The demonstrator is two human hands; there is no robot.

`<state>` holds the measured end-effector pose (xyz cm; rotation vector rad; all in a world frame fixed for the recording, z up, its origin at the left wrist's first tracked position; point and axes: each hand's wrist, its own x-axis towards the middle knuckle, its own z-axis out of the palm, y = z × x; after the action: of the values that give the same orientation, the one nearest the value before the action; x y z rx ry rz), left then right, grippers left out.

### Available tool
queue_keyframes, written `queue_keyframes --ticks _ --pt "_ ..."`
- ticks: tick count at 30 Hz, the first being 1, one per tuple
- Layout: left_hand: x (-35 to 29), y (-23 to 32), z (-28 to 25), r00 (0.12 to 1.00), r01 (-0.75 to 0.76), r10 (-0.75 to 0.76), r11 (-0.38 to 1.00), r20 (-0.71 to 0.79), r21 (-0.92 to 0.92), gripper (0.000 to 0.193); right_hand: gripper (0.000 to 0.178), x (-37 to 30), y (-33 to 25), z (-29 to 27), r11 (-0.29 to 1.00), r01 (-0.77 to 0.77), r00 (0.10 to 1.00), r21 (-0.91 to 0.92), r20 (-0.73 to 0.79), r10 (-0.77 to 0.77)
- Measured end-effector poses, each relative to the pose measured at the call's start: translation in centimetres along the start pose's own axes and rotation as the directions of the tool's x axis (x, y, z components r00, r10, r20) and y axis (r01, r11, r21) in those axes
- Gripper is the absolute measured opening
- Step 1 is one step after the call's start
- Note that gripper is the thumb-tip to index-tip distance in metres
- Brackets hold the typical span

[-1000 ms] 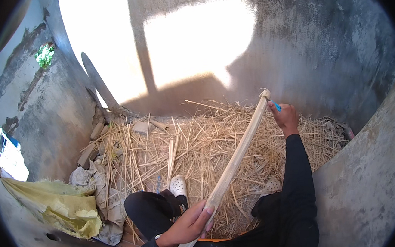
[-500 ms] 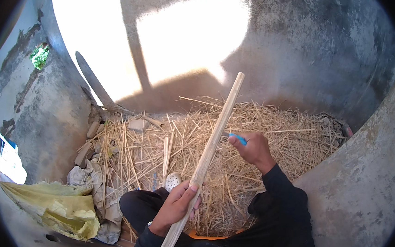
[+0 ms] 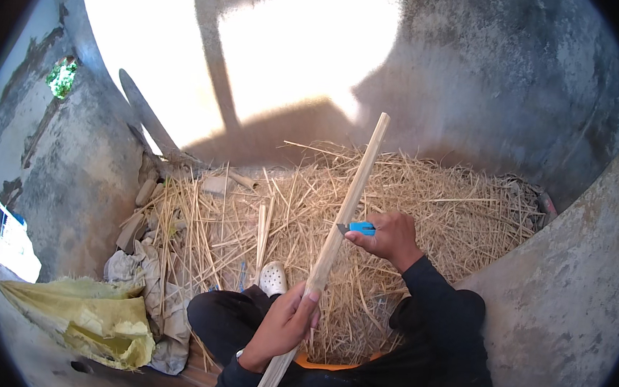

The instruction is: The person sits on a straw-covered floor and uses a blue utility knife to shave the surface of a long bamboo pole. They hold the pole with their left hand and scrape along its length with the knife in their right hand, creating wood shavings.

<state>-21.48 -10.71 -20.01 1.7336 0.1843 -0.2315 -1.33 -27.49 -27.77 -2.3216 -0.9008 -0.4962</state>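
A long, pale strip of split wood or bamboo (image 3: 360, 172) slants up and to the right across the middle. My left hand (image 3: 286, 324) is wrapped round its lower part, thumb on top. In my right hand (image 3: 389, 238) is a blue-handled knife (image 3: 362, 228), gripped in closed fingers. Its short dark blade meets the strip's right edge, about midway between my left hand and the far tip. The strip's near end runs out past the lower edge of the picture.
Straw-like shavings (image 3: 439, 204) cover the ground ahead. A white perforated clog (image 3: 273, 278) is by my left knee. Yellow sacking (image 3: 89, 318) lies at the left, beside a pale crumpled cloth (image 3: 167, 335). Concrete walls (image 3: 471, 82) stand ahead and at both sides. An orange edge (image 3: 329, 365) shows under me.
My right hand has moved a little left and down, and the knife's blade and handle now show more fully against the strip. My left hand keeps its hold.
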Motion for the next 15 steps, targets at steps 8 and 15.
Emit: queue_keyframes --ticks 8,15 --pt "-1.2 -0.4 1.2 0.996 0.063 -0.062 0.998 0.064 -0.015 0.038 0.074 2.9 7.9 -1.2 0.934 -0.350 0.937 -0.078 -0.018 0.350" --pt "-2.7 0.0 1.8 0.987 0.104 -0.097 0.993 0.129 -0.048 0.036 0.079 3.8 10.1 -2.0 0.928 -0.363 0.926 -0.083 -0.143 0.350"
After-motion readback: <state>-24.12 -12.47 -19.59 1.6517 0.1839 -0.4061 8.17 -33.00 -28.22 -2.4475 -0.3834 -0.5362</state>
